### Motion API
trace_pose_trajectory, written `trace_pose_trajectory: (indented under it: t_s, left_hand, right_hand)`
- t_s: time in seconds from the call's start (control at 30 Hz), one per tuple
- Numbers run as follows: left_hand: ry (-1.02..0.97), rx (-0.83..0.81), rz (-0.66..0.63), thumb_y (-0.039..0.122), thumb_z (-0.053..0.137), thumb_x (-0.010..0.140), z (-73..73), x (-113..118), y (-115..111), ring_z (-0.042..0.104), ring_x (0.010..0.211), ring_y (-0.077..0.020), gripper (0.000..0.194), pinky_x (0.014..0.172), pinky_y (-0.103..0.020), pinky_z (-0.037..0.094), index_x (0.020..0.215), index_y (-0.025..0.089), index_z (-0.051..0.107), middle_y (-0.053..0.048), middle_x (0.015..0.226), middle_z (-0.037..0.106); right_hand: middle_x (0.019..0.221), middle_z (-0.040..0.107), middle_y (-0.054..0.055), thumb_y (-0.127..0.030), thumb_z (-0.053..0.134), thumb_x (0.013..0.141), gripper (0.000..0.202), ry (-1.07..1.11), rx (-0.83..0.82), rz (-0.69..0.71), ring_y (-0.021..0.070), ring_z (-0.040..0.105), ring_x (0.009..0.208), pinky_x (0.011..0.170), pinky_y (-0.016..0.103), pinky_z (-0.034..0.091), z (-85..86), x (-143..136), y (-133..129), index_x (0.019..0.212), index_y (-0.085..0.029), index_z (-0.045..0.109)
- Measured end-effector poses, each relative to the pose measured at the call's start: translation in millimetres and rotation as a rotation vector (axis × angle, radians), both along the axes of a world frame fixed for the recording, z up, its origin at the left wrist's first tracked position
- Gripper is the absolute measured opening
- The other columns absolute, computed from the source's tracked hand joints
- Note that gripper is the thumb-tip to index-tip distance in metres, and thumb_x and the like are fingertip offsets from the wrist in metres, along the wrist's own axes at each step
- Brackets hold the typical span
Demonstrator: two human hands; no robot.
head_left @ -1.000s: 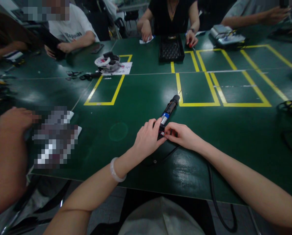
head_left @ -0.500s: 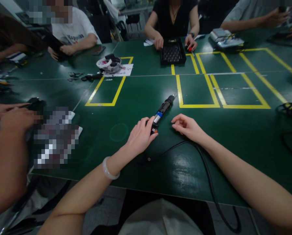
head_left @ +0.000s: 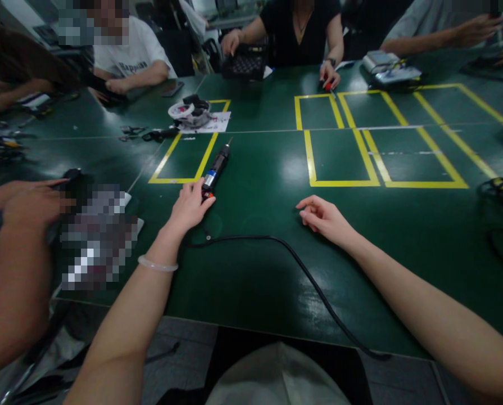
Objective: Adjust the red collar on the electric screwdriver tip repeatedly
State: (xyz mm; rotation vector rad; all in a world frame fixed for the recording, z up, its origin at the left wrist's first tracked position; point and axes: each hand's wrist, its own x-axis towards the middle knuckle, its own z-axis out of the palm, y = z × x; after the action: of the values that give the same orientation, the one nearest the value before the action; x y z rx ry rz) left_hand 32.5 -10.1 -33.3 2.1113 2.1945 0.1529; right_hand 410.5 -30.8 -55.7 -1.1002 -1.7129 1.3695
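Observation:
My left hand (head_left: 189, 205) is wrapped round the rear of an electric screwdriver (head_left: 216, 166), a black tool with a blue and silver band. It lies low over the green table (head_left: 251, 208), its thin bit pointing away from me near a yellow taped outline. A black cable (head_left: 295, 256) trails from near my left wrist across the table and over the front edge. To the right, my right hand (head_left: 323, 216) rests on the tabletop, holding nothing, its fingers loosely bent and a gap showing by the thumb.
Yellow tape outlines (head_left: 344, 184) mark the table ahead and to the right. Tape rolls (head_left: 192, 112) sit on a paper sheet at the far left. Across the table a person holds a black tray (head_left: 245, 64) and a red-handled tool (head_left: 329, 87). Another person's hands (head_left: 32, 199) are at my left.
My left hand has moved left with the electric screwdriver, and the cable now stretches further left. My right hand stays put. The person opposite has lifted the black tray leftward.

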Motion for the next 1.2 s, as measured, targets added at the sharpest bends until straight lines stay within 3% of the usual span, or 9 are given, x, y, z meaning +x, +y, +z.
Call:
trace_pose_trajectory:
  t_s: [0.3, 0.47, 0.73, 0.9, 1.03, 1.2]
  left_hand:
    - [0.026, 0.048, 0.202, 0.053, 0.044, 0.092, -5.7, -56, 37, 0.043, 0.130, -0.0419, 0.072, 0.103, -0.055, 0.039, 0.151, 0.014, 0.032, -0.024, 0.142, 0.040]
    - [0.001, 0.059, 0.269, 0.055, 0.042, 0.093, -6.2, -68, 45, 0.042, 0.130, -0.0458, 0.074, 0.100, -0.060, 0.040, 0.152, 0.012, 0.030, -0.028, 0.143, 0.038]
    - [0.091, 0.089, 0.261, 0.065, 0.047, 0.089, -4.8, -62, 43, 0.044, 0.129, -0.0473, 0.083, 0.097, -0.060, 0.043, 0.150, 0.010, 0.033, -0.030, 0.141, 0.042]
    - [0.147, 0.134, 0.312, 0.051, 0.044, 0.094, -3.7, -55, 43, 0.050, 0.125, -0.0440, 0.065, 0.095, -0.056, 0.047, 0.145, 0.013, 0.041, -0.026, 0.137, 0.048]
    - [0.166, 0.156, 0.304, 0.044, 0.031, 0.099, -1.4, -37, 37, 0.051, 0.123, -0.0423, 0.056, 0.094, -0.055, 0.047, 0.143, 0.012, 0.044, -0.027, 0.134, 0.048]
    - [0.203, 0.175, 0.234, 0.042, 0.032, 0.100, -1.8, -5, 16, 0.052, 0.119, -0.0418, 0.056, 0.089, -0.052, 0.049, 0.145, 0.011, 0.041, -0.027, 0.130, 0.050]
  right_hand:
    - [0.069, 0.057, -0.004, -0.034, 0.059, 0.090, 0.022, 0.008, -0.033, 0.001, 0.0078, 0.047, 0.048, 0.044, 0.021, 0.034, 1.8, 0, 0, 0.104, -0.017, 0.057]
    - [0.069, 0.058, -0.004, -0.035, 0.060, 0.090, 0.023, 0.011, -0.043, 0.005, 0.0079, 0.048, 0.048, 0.044, 0.021, 0.035, 2.4, 0, 0, 0.104, -0.017, 0.056]
    - [0.071, 0.058, -0.002, -0.035, 0.058, 0.090, 0.025, -0.010, -0.060, 0.012, 0.0087, 0.050, 0.050, 0.040, 0.020, 0.036, -0.3, 0, -1, 0.107, -0.016, 0.057]
    - [0.072, 0.058, -0.001, -0.036, 0.058, 0.090, 0.025, -0.022, -0.060, 0.013, 0.0095, 0.051, 0.051, 0.038, 0.019, 0.036, -1.7, 0, -1, 0.106, -0.017, 0.057]
    - [0.071, 0.059, -0.001, -0.036, 0.059, 0.089, 0.025, -0.021, -0.059, 0.013, 0.0099, 0.051, 0.051, 0.039, 0.019, 0.037, -0.3, -1, -2, 0.104, -0.017, 0.058]
    - [0.069, 0.059, -0.001, -0.041, 0.059, 0.089, 0.025, -0.044, -0.042, 0.012, 0.0106, 0.051, 0.051, 0.041, 0.021, 0.037, 3.7, -2, -4, 0.097, -0.017, 0.059]
